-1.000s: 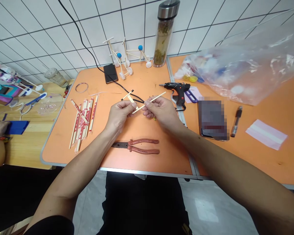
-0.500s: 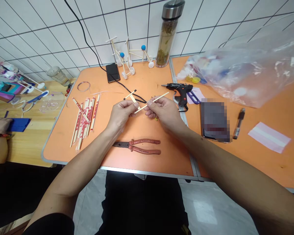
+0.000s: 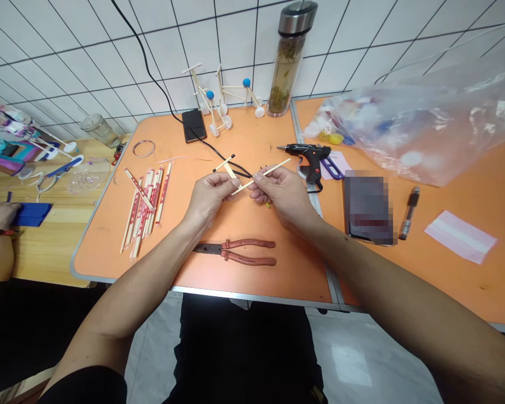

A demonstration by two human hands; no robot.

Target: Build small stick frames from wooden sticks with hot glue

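Observation:
My left hand (image 3: 212, 193) pinches a small frame of pale wooden sticks (image 3: 224, 163), whose crossbar has black ends. Between the thumb and fingers of my right hand (image 3: 280, 188) is a single wooden stick (image 3: 278, 166), slanting up to the right. Its lower end meets the frame near my left thumb; whether the two are joined I cannot tell. Both hands are above the orange table (image 3: 231, 224). Pliers with red handles (image 3: 248, 252) lie nearer to me. A black glue gun (image 3: 305, 154) with an orange light rests right of my right hand.
Wrapped chopsticks (image 3: 145, 207) lie at left. Toward the wall are a phone (image 3: 193, 125), stick models with blue balls (image 3: 223, 95) and a tall tea bottle (image 3: 288, 62). A plastic bag (image 3: 425, 118), a blurred phone (image 3: 368, 207) and a pen (image 3: 410, 213) occupy the right. Another person's hand (image 3: 0, 213) is at far left.

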